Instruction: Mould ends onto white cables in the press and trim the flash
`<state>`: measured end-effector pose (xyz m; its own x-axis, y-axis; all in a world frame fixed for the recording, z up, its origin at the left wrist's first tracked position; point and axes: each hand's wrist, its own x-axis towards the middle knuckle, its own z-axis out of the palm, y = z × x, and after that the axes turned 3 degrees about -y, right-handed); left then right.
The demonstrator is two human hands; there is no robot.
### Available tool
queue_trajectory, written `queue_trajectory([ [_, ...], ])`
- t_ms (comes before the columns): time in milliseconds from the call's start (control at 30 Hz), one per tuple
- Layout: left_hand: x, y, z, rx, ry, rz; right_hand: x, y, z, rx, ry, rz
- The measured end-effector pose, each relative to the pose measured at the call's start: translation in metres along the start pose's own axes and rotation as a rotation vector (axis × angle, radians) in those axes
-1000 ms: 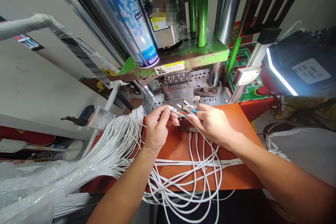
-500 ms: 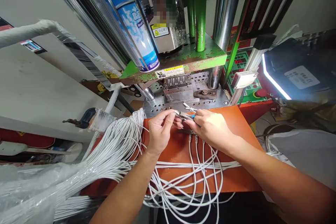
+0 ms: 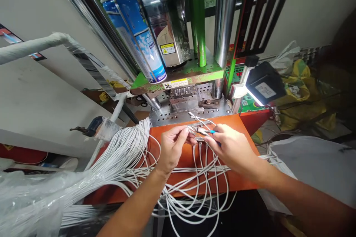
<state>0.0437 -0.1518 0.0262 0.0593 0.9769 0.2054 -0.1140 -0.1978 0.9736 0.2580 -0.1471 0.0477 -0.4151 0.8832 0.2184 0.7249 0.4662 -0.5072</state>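
Note:
Near the middle of the orange board (image 3: 183, 155), my left hand (image 3: 172, 147) pinches a small part at its fingertips, too small to name. My right hand (image 3: 229, 144) grips pliers with blue handles (image 3: 213, 132), their metal jaws beside my left fingertips. Just below and between the hands lies a metal fixture, partly hidden, with several white cables (image 3: 207, 163) running down from its front edge. Another white cable end (image 3: 191, 114) sticks up behind the pliers.
A large bundle of white cables (image 3: 125, 148) lies at the left. Behind the board stands a green press (image 3: 194, 76) with a metal mold block (image 3: 185, 103). A blue spray can (image 3: 139, 37) hangs in front of it; a lit lamp (image 3: 264, 85) is at the right.
The camera view has shifted, so the press and lamp sit further left. The plier jaws have come slightly away from my left fingertips. Both hands keep their holds.

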Motion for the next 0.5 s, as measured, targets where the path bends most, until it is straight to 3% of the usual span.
queue_trajectory([
  [67, -0.011, 0.002, 0.011, 0.029, 0.058, -0.001, -0.019, -0.005, 0.001, -0.258, 0.139, -0.051],
  [167, -0.027, 0.004, 0.029, 0.084, 0.125, 0.024, -0.041, -0.012, 0.005, -0.400, 0.190, -0.065],
  [367, -0.056, 0.007, 0.055, 0.201, 0.150, 0.084, -0.071, -0.012, 0.009, -0.390, 0.202, 0.011],
  [500, -0.075, -0.004, 0.063, 0.314, 0.219, 0.168, -0.086, -0.014, 0.008, -0.362, 0.202, 0.031],
])
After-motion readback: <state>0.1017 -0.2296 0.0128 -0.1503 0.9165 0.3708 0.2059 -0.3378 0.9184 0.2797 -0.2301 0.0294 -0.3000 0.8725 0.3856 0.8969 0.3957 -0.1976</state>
